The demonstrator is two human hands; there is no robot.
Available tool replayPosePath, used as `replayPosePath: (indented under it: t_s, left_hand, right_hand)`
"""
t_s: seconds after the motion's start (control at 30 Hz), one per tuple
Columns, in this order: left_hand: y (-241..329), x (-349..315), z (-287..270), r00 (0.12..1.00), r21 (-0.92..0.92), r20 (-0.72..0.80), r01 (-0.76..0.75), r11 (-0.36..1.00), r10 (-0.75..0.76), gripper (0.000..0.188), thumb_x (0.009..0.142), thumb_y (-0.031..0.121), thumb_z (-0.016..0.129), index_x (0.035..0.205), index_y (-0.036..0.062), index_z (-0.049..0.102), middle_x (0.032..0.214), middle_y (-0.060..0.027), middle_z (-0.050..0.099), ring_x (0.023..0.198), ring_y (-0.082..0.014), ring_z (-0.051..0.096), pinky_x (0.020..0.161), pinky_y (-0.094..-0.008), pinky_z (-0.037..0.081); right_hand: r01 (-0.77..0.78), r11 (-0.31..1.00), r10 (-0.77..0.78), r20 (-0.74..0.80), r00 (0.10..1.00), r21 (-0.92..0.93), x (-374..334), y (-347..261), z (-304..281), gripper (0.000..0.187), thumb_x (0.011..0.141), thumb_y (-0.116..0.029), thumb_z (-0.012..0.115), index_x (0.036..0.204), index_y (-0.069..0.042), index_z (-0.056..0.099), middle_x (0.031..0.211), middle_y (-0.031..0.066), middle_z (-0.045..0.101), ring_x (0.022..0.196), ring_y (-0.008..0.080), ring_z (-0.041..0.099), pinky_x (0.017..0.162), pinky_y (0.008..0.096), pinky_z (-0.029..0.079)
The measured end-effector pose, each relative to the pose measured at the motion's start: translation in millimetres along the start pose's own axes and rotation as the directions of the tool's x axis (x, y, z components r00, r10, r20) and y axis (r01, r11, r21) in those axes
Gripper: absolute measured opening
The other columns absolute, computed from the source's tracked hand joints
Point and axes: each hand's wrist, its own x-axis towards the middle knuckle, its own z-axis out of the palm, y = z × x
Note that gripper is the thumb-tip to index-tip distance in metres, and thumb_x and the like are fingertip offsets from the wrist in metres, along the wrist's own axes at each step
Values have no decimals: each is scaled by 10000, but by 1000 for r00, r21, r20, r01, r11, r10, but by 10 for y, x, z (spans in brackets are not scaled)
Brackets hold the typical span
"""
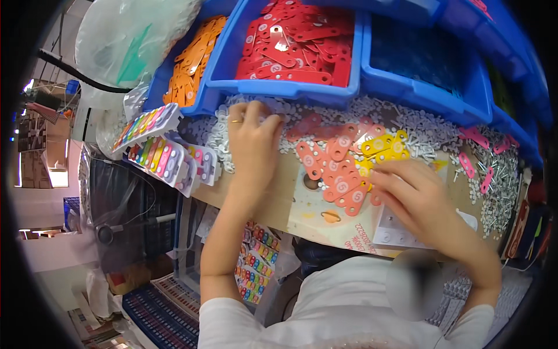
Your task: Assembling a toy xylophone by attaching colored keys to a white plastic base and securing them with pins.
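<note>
My left hand [254, 136], with a ring on one finger, reaches into the heap of small white plastic pieces [218, 136]. Its fingers are bent together, and whatever lies between them is hidden. My right hand [415, 198] is at the right of a pile of salmon-pink metal plates [343, 183] with round holes. Its fingertips come together against several yellow plates [381, 148] at that pile's edge; what they pinch does not show clearly. Partly under my right hand and wrist lies a white plastic base [390, 232].
Blue bins along the back hold orange plates [195, 58], red plates [290, 49] and dark blue plates [415, 58]. Finished-looking xylophones with rainbow bars [160, 157] are stacked at the left. Screws [494, 186] and loose pink plates [475, 137] lie at the right.
</note>
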Motion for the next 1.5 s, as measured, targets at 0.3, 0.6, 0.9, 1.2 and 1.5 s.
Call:
replayPosePath:
  t_s: [0.3,0.6,0.9,1.2,1.5]
  left_hand:
    - [-101,6,194,999,9,2,-48,999,48,150,672,53,645,814,10,620,886,-127,562,939,-327,510,828,-424,429]
    - [-8,-748,-58,998,-180,29,56,982,-52,176,743,-3,680,905,15,613,914,-112,615,831,-294,581,708,-384,477]
    - [93,-741,-117,958,-342,161,281,897,-239,124,784,9,690,898,8,643,898,-105,633,810,-272,595,704,-357,473]
    - [298,-729,-237,962,-331,272,83,940,11,219,745,-48,661,951,26,672,955,-124,641,900,-301,610,765,-365,496]
    - [1932,-357,-185,866,-855,318,85,512,386,204,758,-32,725,947,12,664,934,-120,666,837,-267,656,735,-327,525]
  right_hand:
    - [-73,992,71,-16,997,-101,1129,145,880,144,879,-105,586,974,-10,636,881,161,631,820,352,628,714,433,500]
    - [24,981,-47,-116,992,-193,1322,186,1402,85,801,-139,646,838,-70,614,833,93,587,817,294,593,713,394,494]
    - [69,966,-99,-107,989,-250,1190,156,1122,128,783,-147,668,857,-46,641,848,81,605,823,274,612,703,377,504]
    - [-626,727,686,-330,648,282,-794,73,-313,97,805,55,623,890,9,616,841,37,618,745,110,591,722,234,471]
    - [-817,546,825,-286,487,186,-1759,-240,-644,100,842,18,612,934,13,651,852,83,614,745,152,580,668,254,453]
